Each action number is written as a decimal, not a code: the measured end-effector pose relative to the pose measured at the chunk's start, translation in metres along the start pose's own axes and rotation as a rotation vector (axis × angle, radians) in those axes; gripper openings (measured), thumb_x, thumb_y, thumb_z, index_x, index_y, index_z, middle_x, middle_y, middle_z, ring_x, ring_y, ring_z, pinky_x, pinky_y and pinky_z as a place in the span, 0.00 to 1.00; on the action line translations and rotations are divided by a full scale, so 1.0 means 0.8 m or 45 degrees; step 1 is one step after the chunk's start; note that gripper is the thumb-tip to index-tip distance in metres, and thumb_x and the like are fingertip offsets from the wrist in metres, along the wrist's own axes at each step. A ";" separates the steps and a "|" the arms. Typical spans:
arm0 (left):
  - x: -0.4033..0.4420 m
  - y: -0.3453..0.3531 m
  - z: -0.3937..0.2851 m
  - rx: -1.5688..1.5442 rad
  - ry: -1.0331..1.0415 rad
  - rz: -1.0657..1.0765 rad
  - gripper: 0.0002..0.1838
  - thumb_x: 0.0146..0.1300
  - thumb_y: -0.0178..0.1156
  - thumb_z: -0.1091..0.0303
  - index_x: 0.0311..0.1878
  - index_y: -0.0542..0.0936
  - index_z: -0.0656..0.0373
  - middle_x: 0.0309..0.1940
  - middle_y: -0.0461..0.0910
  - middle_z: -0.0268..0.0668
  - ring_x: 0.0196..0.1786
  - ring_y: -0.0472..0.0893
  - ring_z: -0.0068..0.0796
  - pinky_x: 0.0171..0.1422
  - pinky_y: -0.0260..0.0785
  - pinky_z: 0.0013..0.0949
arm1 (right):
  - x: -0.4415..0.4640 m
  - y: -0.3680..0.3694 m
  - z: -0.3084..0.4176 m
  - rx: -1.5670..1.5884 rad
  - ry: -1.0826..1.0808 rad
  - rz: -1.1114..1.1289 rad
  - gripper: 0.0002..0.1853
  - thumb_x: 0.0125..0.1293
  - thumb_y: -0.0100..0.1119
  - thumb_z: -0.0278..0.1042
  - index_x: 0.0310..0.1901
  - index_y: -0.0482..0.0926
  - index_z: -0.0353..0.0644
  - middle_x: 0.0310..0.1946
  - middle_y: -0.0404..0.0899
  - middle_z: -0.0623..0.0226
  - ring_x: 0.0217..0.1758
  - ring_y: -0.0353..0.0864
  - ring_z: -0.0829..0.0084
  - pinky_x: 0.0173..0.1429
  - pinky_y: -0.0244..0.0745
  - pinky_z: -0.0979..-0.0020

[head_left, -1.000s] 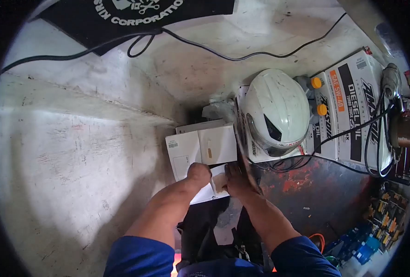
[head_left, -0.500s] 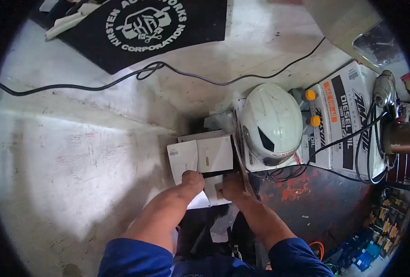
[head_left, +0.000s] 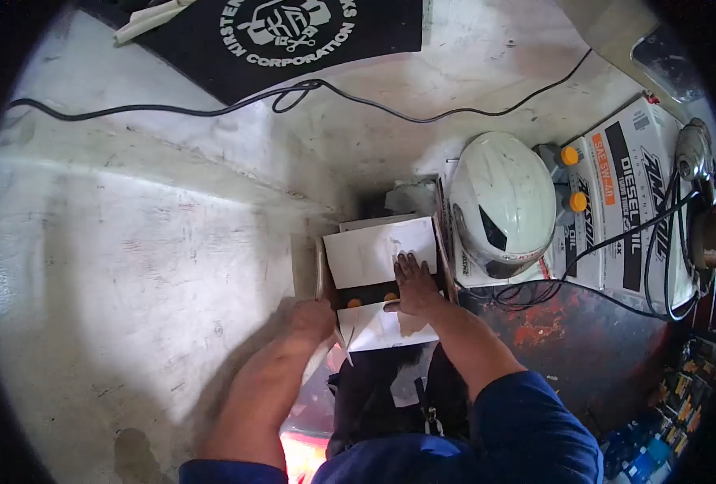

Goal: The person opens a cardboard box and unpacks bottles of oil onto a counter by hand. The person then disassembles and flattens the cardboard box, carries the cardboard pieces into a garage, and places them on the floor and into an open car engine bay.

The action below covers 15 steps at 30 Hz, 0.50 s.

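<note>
In front of my body stands a cardboard box (head_left: 376,256) with white flaps, the far flap and the near flap (head_left: 366,329) folded inward with a gap between them. Orange bottle caps (head_left: 354,303) show in that gap; the bottles below are mostly hidden. My right hand (head_left: 416,289) lies on the flaps with its fingers spread over the far one. At the box's left side, my left hand (head_left: 313,320) is closed around the edge of the left flap (head_left: 321,270), its fingertips partly hidden.
A white helmet (head_left: 505,194) rests right of the box, beside orange-capped bottles (head_left: 564,202). Diesel oil cartons (head_left: 628,202) stand farther right, with a corded metal tool (head_left: 694,149) beside them. A black cable (head_left: 197,111) runs below a black printed banner (head_left: 318,68).
My left hand has moved from the top of the box to its left side, and the left flap is now raised. My right hand has spread out flat over the flaps.
</note>
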State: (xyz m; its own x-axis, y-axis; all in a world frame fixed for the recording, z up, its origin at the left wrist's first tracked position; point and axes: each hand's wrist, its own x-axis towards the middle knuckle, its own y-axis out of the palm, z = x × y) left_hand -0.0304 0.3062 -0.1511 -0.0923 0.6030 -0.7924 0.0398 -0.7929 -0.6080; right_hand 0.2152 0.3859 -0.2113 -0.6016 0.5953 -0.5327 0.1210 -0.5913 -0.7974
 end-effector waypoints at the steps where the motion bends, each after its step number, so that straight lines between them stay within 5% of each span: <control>1: 0.011 0.014 -0.004 0.130 -0.016 0.142 0.14 0.62 0.57 0.63 0.46 0.87 0.54 0.53 0.82 0.47 0.57 0.82 0.44 0.57 0.75 0.46 | -0.008 0.008 0.001 -0.042 -0.072 -0.138 0.50 0.58 0.57 0.71 0.70 0.62 0.35 0.75 0.54 0.48 0.78 0.52 0.51 0.76 0.51 0.46; 3: 0.035 0.062 -0.009 0.252 -0.008 0.291 0.15 0.63 0.57 0.62 0.48 0.87 0.53 0.54 0.82 0.46 0.57 0.81 0.43 0.57 0.75 0.46 | -0.027 0.007 0.009 0.046 -0.104 0.150 0.44 0.59 0.56 0.70 0.64 0.70 0.37 0.69 0.63 0.48 0.72 0.61 0.50 0.72 0.58 0.46; 4: 0.044 0.098 -0.012 0.284 -0.160 0.121 0.15 0.63 0.56 0.63 0.49 0.86 0.52 0.54 0.82 0.44 0.58 0.81 0.41 0.56 0.75 0.45 | -0.037 0.007 0.011 0.137 -0.134 0.426 0.38 0.60 0.56 0.69 0.58 0.78 0.39 0.63 0.72 0.47 0.67 0.70 0.48 0.67 0.65 0.46; 5: 0.049 0.118 -0.018 0.313 -0.306 -0.058 0.15 0.64 0.56 0.63 0.50 0.86 0.51 0.54 0.83 0.41 0.58 0.81 0.39 0.56 0.75 0.45 | -0.055 0.013 0.014 0.171 -0.213 0.392 0.31 0.62 0.55 0.65 0.47 0.84 0.41 0.47 0.83 0.49 0.52 0.81 0.50 0.56 0.74 0.47; 7: 0.010 0.074 -0.029 0.297 -0.101 0.095 0.15 0.63 0.56 0.64 0.50 0.86 0.52 0.54 0.83 0.40 0.57 0.82 0.39 0.56 0.75 0.45 | -0.111 -0.055 0.037 0.384 -0.176 0.694 0.30 0.63 0.55 0.65 0.46 0.84 0.41 0.43 0.84 0.51 0.49 0.83 0.51 0.55 0.76 0.52; 8: -0.015 0.036 -0.040 0.296 0.082 0.247 0.16 0.63 0.56 0.65 0.50 0.86 0.53 0.54 0.83 0.39 0.57 0.82 0.39 0.56 0.75 0.45 | -0.122 0.017 0.042 0.250 -0.295 0.564 0.32 0.63 0.54 0.66 0.46 0.85 0.40 0.44 0.84 0.51 0.51 0.82 0.51 0.57 0.74 0.51; 9: -0.039 0.003 -0.057 0.184 -0.002 0.214 0.15 0.63 0.56 0.65 0.50 0.86 0.54 0.53 0.83 0.40 0.56 0.82 0.40 0.56 0.74 0.45 | -0.150 -0.043 0.057 0.274 -0.244 0.865 0.33 0.64 0.53 0.66 0.46 0.85 0.37 0.44 0.84 0.50 0.54 0.81 0.51 0.59 0.73 0.51; 10: -0.053 -0.019 -0.074 0.068 -0.080 0.171 0.15 0.62 0.56 0.65 0.49 0.86 0.54 0.53 0.83 0.42 0.56 0.83 0.40 0.57 0.74 0.45 | -0.149 0.012 0.060 0.193 -0.371 1.045 0.36 0.64 0.53 0.66 0.55 0.80 0.37 0.55 0.80 0.51 0.61 0.76 0.51 0.64 0.70 0.50; 12: -0.040 -0.002 -0.071 -0.130 -0.029 0.457 0.16 0.61 0.57 0.64 0.50 0.85 0.56 0.51 0.84 0.44 0.56 0.82 0.42 0.58 0.74 0.46 | -0.191 -0.001 0.062 0.156 -0.301 0.759 0.39 0.63 0.53 0.66 0.64 0.73 0.40 0.65 0.71 0.53 0.67 0.70 0.50 0.68 0.66 0.46; 15: -0.088 -0.031 -0.091 0.137 0.117 0.445 0.26 0.54 0.67 0.54 0.54 0.83 0.59 0.60 0.78 0.47 0.66 0.74 0.38 0.69 0.65 0.42 | -0.183 0.137 0.048 0.108 -0.447 0.625 0.39 0.63 0.53 0.66 0.67 0.68 0.42 0.69 0.66 0.55 0.72 0.63 0.51 0.72 0.60 0.46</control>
State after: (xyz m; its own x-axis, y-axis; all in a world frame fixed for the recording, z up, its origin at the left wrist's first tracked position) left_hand 0.0478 0.2898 -0.0836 -0.0016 0.2954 -0.9554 -0.0519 -0.9541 -0.2949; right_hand 0.2861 0.2128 -0.2102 -0.7180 0.0358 -0.6951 0.3952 -0.8011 -0.4495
